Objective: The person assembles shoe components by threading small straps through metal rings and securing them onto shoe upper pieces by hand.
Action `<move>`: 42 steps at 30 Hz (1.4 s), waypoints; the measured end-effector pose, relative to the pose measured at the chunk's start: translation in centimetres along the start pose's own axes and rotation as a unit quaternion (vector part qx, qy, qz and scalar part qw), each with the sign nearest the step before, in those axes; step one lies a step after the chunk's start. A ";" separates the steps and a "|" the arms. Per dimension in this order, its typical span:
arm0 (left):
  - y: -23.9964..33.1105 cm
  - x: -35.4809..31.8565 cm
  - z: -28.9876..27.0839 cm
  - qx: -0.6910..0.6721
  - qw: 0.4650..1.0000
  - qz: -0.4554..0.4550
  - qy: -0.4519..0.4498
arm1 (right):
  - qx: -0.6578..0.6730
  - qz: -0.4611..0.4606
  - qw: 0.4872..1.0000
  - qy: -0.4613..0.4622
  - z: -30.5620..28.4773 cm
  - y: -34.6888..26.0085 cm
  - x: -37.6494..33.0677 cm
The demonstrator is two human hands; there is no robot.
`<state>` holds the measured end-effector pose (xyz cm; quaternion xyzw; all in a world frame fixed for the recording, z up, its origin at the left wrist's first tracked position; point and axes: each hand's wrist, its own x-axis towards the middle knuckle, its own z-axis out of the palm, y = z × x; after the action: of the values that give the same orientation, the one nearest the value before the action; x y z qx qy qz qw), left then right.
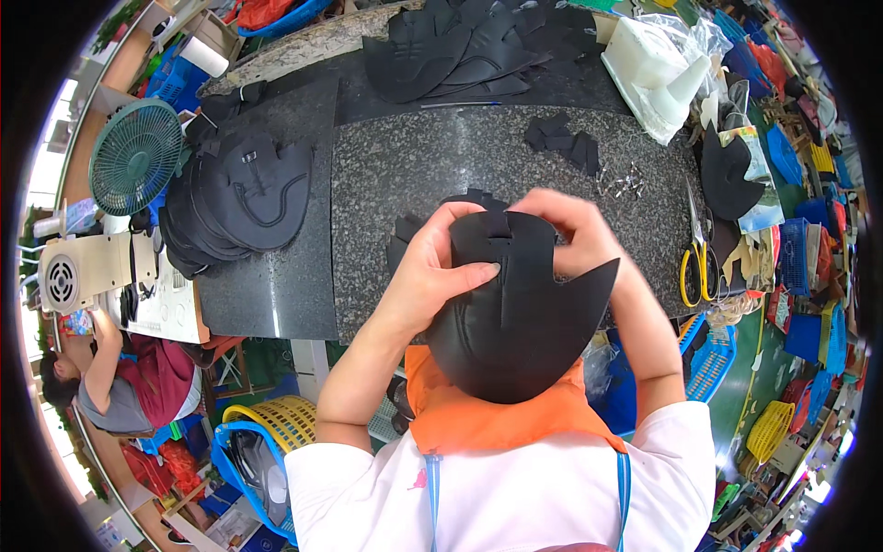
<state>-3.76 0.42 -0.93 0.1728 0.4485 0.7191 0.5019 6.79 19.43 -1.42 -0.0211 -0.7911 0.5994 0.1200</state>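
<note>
A curved black panel [524, 340], smooth like leather, is held upright in front of my chest, over the near edge of the dark speckled worktop. It has a notch and a pointed corner on its right side and a short black strap [498, 224] at its top. My left hand [437, 262] grips its left side, thumb pressed on the front face near a slit and the fingers behind. At the upper right edge is my right hand [575, 230], curled round behind the panel; most of its fingertips are hidden. More black pieces [402, 241] lie partly covered behind it.
Stacked black panels [262, 189] lie left, and more [432, 55] at the back beside a pen [460, 104]. Black strips [561, 140], small metal bits [623, 180] and yellow-handled scissors [696, 262] lie right. A green fan [138, 156] stands left, near another person [138, 382].
</note>
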 end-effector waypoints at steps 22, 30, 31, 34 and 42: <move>-0.5 -0.6 0.8 0.157 0.988 0.005 -0.014 | -0.267 -0.148 0.952 -0.004 -1.2 -5.1 -0.3; 0.0 -0.8 1.4 0.150 0.987 -0.023 -0.050 | -0.181 -0.035 0.979 0.086 0.1 -5.2 -0.2; 0.0 -0.9 1.4 0.142 0.988 -0.025 -0.046 | -0.190 -0.033 0.978 0.085 0.1 -5.2 -0.2; -0.2 -0.9 1.5 0.127 0.991 -0.018 -0.040 | -0.191 -0.017 0.978 0.082 0.1 -5.3 -0.1; 0.0 -0.9 1.3 0.126 0.990 -0.037 -0.049 | -0.122 0.055 0.990 0.052 -0.4 -5.7 0.1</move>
<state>-2.42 0.26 -0.07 0.2534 0.5168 0.6284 0.5233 7.43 18.17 4.15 -0.1098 -0.8485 0.5026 0.1244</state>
